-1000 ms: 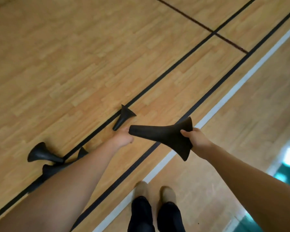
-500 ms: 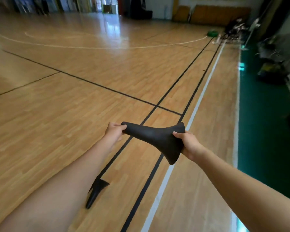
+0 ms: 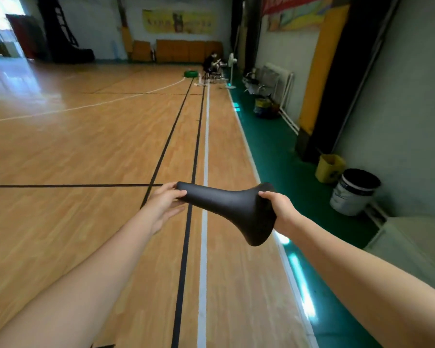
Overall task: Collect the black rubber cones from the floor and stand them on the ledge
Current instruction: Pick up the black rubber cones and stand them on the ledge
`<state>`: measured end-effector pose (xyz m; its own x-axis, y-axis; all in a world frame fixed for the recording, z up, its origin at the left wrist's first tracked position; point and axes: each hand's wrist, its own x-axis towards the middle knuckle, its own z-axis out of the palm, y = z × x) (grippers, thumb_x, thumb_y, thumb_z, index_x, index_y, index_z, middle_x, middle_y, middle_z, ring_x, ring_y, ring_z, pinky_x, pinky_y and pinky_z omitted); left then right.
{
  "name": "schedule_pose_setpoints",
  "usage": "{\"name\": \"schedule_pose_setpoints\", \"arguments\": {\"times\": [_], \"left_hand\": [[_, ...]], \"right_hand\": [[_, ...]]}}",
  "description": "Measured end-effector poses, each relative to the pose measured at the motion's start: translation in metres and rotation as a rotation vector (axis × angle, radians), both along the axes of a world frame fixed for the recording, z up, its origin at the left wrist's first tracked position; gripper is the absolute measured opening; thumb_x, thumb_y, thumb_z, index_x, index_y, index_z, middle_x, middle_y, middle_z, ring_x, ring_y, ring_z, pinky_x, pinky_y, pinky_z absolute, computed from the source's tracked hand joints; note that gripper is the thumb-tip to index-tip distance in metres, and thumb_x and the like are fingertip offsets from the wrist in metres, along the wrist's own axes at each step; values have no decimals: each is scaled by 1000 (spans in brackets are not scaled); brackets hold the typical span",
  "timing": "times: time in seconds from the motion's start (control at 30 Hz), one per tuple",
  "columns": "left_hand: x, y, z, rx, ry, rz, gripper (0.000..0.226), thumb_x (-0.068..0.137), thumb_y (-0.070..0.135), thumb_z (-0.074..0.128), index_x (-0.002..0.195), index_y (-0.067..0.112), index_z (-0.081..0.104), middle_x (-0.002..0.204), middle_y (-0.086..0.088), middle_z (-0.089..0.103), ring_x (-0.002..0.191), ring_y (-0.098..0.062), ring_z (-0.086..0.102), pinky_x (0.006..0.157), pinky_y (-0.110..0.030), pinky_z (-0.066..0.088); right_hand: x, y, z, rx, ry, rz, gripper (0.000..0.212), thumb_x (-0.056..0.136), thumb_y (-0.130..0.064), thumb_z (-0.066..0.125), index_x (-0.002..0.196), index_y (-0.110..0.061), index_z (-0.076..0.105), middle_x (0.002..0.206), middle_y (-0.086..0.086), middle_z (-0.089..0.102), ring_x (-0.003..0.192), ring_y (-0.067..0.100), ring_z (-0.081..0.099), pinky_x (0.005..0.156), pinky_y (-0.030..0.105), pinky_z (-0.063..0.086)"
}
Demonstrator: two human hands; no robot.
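Note:
A black rubber cone [image 3: 232, 205] lies sideways in the air between my hands, above the wooden court floor [image 3: 86, 151]. My right hand [image 3: 278, 205] grips its wide flared base, thumb on top of the rim. My left hand [image 3: 165, 203] holds the narrow tip, thumb and fingers curled round the end. A pale ledge [image 3: 417, 244] shows at the right edge, low against the wall. No other cones are clearly in view; a dark sliver at the bottom edge is too cut off to tell.
Black and white court lines run ahead. A green strip [image 3: 281, 151] borders the court on the right. A white bucket with a black liner [image 3: 353, 192] and a yellow bin [image 3: 330, 168] stand by the wall. Far off, a person sits near a fan and benches.
My view has swung up and to the right, from the floor with its lying cones to the wall side. Both hands keep holding the same cone.

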<state>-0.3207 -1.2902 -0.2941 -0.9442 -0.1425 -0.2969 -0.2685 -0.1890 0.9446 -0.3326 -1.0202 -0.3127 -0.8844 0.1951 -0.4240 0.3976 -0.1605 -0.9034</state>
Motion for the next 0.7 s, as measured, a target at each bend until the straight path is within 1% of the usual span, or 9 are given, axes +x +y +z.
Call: {"name": "schedule_pose_setpoints", "arguments": {"times": [0.07, 0.17, 0.23, 0.3, 0.37, 0.43, 0.5, 0.6, 0.7], "left_hand": [[-6, 29, -3, 20, -5, -62, 51, 88, 2, 61, 135, 16, 48, 121, -8, 55, 103, -27, 61, 96, -39, 49], [-13, 72, -2, 37, -7, -162, 42, 89, 0, 60, 125, 19, 52, 116, -8, 56, 89, -22, 63, 97, -39, 49], [-18, 100, 1, 25, 0, -220, 36, 89, -1, 61, 117, 20, 53, 112, -5, 54, 86, -20, 63, 94, -37, 50], [-20, 133, 4, 0, 14, -250, 40, 88, -1, 62, 123, 16, 51, 113, -3, 51, 91, -24, 63, 89, -34, 51], [-19, 170, 5, -15, 22, -287, 47, 88, -1, 63, 129, 14, 47, 119, -7, 50, 100, -30, 62, 87, -33, 52], [-13, 216, 6, -14, 24, -343, 47, 88, -1, 62, 130, 12, 45, 123, -12, 51, 105, -33, 61, 87, -34, 51], [-5, 259, 8, -8, 34, -379, 45, 89, -1, 60, 129, 10, 45, 123, -14, 51, 102, -33, 60, 87, -36, 50], [21, 342, 14, -1, 38, -454, 45, 89, 0, 59, 131, 10, 45, 118, -14, 52, 95, -30, 58, 86, -35, 49], [60, 431, 16, 4, 17, -557, 43, 87, 3, 62, 127, 12, 49, 100, -7, 57, 82, -22, 59, 78, -34, 49]], "right_hand": [[13, 25, 2, 39, -2, -82, 33, 80, -24, 70, 107, -6, 61, 99, 17, 68, 96, 33, 65, 97, 47, 47], [35, 66, 6, 69, -2, -176, 28, 79, -17, 70, 102, -3, 62, 97, 19, 68, 94, 34, 65, 94, 45, 49], [49, 94, 9, 89, 10, -241, 15, 81, -12, 67, 93, -6, 62, 90, 17, 65, 87, 32, 62, 80, 37, 47], [64, 128, 11, 111, 3, -311, 6, 83, -9, 64, 87, -10, 60, 86, 14, 61, 79, 27, 59, 67, 32, 43], [81, 164, 14, 110, -12, -367, 9, 85, -8, 63, 93, -9, 59, 82, 11, 59, 71, 22, 57, 58, 28, 42], [100, 204, 15, 107, -29, -438, 14, 85, -7, 62, 99, -8, 58, 82, 10, 58, 69, 20, 55, 53, 27, 40], [119, 238, 16, 98, -37, -507, 18, 86, -6, 62, 103, -7, 58, 86, 11, 58, 76, 23, 56, 56, 28, 42], [166, 300, 17, 96, -68, -623, 26, 86, -6, 61, 112, -3, 56, 101, 15, 58, 90, 28, 57, 68, 34, 48], [229, 369, 19, 151, -108, -666, 39, 86, -4, 57, 124, 6, 55, 105, 19, 57, 90, 30, 56, 87, 44, 51]]}}
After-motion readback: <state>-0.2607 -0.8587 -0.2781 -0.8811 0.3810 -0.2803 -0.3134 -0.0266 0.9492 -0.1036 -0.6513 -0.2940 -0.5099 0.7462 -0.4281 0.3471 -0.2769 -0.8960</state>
